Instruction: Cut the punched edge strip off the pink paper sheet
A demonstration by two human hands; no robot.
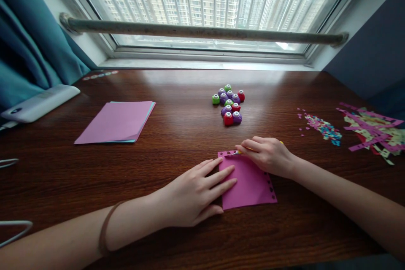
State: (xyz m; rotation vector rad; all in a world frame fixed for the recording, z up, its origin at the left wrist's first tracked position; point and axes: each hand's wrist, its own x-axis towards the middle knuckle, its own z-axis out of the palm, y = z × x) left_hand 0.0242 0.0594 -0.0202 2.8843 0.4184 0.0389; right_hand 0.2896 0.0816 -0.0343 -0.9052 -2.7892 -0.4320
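A pink square of paper [248, 190] lies on the dark wooden table, with small shapes punched along its top and right edges. My left hand [198, 192] rests flat on its left side, fingers spread. Above the paper's top edge, my right hand [268, 155] grips a slim craft knife [237, 152] with a yellow handle. Its metal blade points left and lies at the row of punched holes. Most of the handle is hidden in my fingers; whether the blade cuts into the paper I cannot tell.
Several small craft punches [223, 98] in purple, green and red stand beyond the paper. Pink and blue sheets [117, 122] lie stacked at left, near a white device [47, 101]. Punched confetti [322, 127] and paper strips [373, 130] are heaped at right.
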